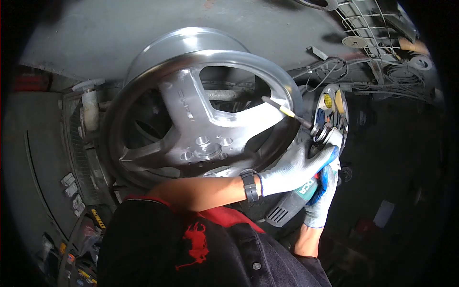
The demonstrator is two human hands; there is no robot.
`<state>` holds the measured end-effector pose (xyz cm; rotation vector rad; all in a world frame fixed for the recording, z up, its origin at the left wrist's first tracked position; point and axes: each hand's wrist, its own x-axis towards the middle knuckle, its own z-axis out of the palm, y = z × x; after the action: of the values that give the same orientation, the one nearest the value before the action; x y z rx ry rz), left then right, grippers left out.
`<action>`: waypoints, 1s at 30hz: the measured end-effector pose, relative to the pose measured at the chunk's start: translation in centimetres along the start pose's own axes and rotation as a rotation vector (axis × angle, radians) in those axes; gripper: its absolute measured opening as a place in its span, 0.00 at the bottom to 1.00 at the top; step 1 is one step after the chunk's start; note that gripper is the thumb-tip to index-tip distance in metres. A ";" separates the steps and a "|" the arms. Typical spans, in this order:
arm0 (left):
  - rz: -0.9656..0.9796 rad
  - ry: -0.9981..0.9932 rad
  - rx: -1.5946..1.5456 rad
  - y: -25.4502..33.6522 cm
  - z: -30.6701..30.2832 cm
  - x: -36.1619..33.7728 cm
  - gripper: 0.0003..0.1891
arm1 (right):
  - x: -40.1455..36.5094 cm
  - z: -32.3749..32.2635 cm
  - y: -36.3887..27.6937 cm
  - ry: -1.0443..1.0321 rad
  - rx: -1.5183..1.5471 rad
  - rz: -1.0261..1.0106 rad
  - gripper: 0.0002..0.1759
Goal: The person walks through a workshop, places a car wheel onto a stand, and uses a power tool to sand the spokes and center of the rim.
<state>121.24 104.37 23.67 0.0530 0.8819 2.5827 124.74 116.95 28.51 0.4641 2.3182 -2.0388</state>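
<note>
Both my hands wear white knit gloves with blue coating. My left hand (299, 165), with a black watch at the wrist, is closed around the front part of a green and grey power grinder (291, 204). Below it, my right hand (323, 198) wraps around the tool's body. From the grinder's front, past dark rings, a long thin shaft (301, 120) with a yellow band points up and left. Its dark tip overlaps a bright spoke of a silver alloy wheel (191, 107) in this view. The wheel leans tilted in front of me, its spoked face towards me.
Behind the wheel stands a grey wall (119, 36). A round tray (345, 115) holding small discs sits right of the wheel. A wire rack (366, 21) and coiled cables (404, 74) occupy the upper right. Tools and a DeWalt-marked item (98, 218) lie at the lower left.
</note>
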 end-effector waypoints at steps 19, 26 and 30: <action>-0.013 0.069 0.079 -0.1 0.3 0.4 0.25 | 0.0 -1.0 0.8 0.046 -0.055 0.049 0.35; 0.077 0.128 0.129 -2.2 -0.2 -1.6 0.24 | -1.2 -1.0 2.2 -0.078 -0.059 0.041 0.46; 0.019 0.026 0.018 -2.3 -0.2 -1.1 0.23 | -1.1 -0.6 2.4 -0.005 0.033 -0.004 0.46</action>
<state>123.06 105.44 22.22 0.0330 0.9183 2.5991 126.42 117.58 26.50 0.4559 2.2881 -2.0798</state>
